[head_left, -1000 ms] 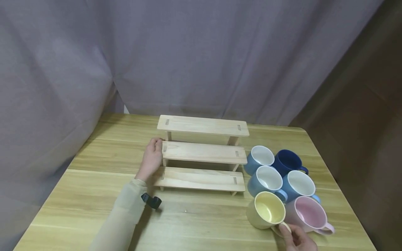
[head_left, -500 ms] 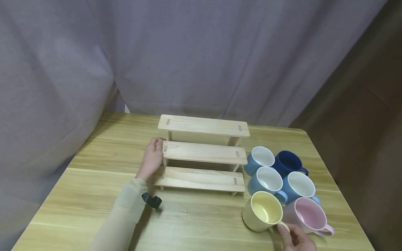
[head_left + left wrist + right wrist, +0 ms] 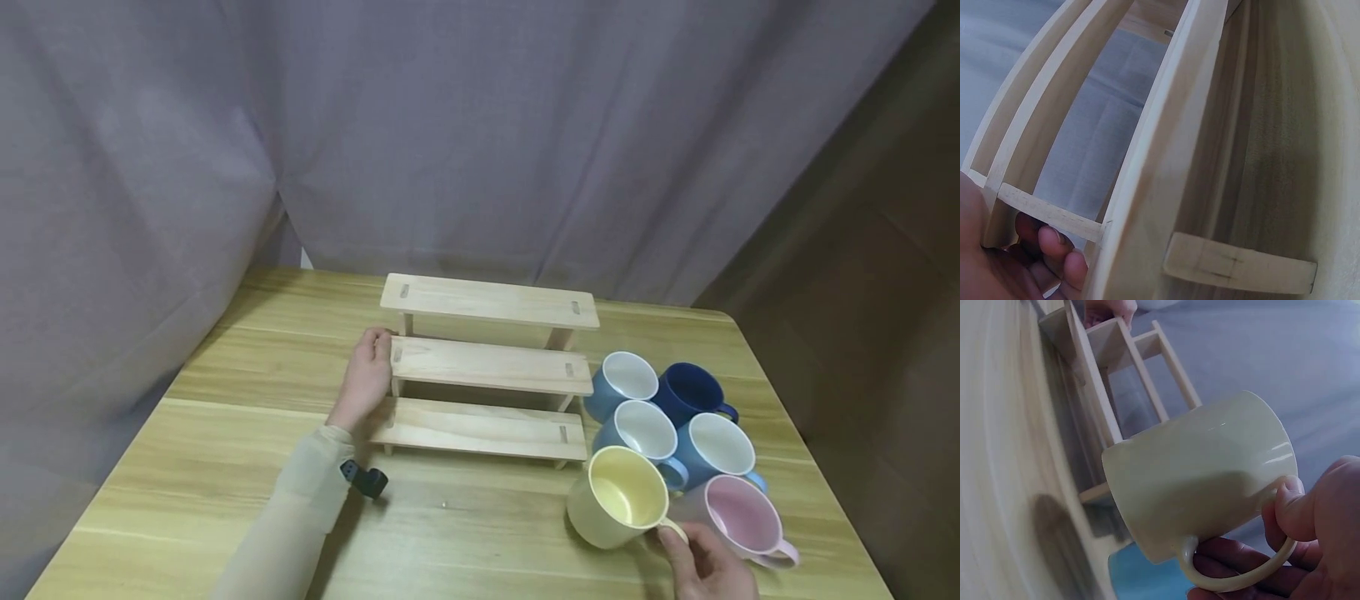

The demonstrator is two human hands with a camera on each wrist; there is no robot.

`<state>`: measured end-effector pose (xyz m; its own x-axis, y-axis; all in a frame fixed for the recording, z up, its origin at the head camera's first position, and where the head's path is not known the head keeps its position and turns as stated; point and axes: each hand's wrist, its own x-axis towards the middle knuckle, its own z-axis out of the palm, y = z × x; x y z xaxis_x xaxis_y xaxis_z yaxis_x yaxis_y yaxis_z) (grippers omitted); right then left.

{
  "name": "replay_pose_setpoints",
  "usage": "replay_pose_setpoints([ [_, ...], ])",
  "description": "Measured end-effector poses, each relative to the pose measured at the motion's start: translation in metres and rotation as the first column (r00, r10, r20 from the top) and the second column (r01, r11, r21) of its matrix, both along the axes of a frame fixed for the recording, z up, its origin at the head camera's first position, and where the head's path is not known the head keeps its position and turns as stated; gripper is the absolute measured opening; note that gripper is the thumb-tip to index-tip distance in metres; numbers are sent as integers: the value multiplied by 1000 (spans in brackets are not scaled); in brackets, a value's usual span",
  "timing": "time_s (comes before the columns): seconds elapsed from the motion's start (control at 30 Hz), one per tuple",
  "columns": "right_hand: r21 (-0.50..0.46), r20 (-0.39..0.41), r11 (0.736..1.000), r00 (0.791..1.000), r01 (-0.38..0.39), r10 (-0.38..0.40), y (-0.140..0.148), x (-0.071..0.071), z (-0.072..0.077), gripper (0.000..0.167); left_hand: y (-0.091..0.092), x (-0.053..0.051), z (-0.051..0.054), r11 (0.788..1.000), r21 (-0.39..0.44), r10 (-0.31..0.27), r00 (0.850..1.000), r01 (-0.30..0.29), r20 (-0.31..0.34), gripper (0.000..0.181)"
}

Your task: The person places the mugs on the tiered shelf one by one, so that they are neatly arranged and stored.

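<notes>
My right hand [image 3: 708, 567] pinches the handle of a pale yellow mug [image 3: 1204, 475] between thumb and fingers. The mug is raised off the table and tilted slightly, with its shadow on the wood in the right wrist view. At the left end of a three-tier wooden rack [image 3: 487, 364], my left hand [image 3: 365, 375] grips the side beside the middle shelf. In the left wrist view its curled fingers [image 3: 1054, 240] go under a side bar of the rack. A pink mug [image 3: 742, 517] stands just beyond my right hand.
Right of the rack stand several more mugs: light blue mugs with white insides [image 3: 647, 431] and a dark blue mug [image 3: 690, 392]. Grey cloth [image 3: 480, 142] hangs behind the wooden table [image 3: 450, 542], and a brown surface [image 3: 862, 333] rises along its right side.
The yellow mug has moved left and up off the table, away from the pink mug, with my right hand on its handle. My left hand keeps its hold on the rack.
</notes>
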<state>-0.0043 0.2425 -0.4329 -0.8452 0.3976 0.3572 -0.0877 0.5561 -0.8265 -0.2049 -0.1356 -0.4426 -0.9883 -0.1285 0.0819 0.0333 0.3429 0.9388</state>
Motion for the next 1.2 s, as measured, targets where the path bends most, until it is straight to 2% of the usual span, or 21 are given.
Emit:
replay_pose_setpoints([
  [0.23, 28, 8, 994, 994, -106, 106, -4, -5, 12, 13, 0, -1, 0, 1000, -6, -7, 1000, 7, 5, 35],
  [0.47, 35, 64, 992, 991, -122, 120, -14, -11, 25, 8, -1, -1, 1, 1000, 0, -7, 1000, 7, 2, 34],
  [0.93, 69, 124, 985, 981, -157, 148, -29, -30, 46, 3, 1, 0, 1, 1000, -5, 0, 1000, 0, -3, 34],
  [1.2, 40, 110, 973, 969, -229, 223, -39, -45, 50, 4, 2, -1, 0, 1000, 4, 8, 1000, -8, -4, 33],
])
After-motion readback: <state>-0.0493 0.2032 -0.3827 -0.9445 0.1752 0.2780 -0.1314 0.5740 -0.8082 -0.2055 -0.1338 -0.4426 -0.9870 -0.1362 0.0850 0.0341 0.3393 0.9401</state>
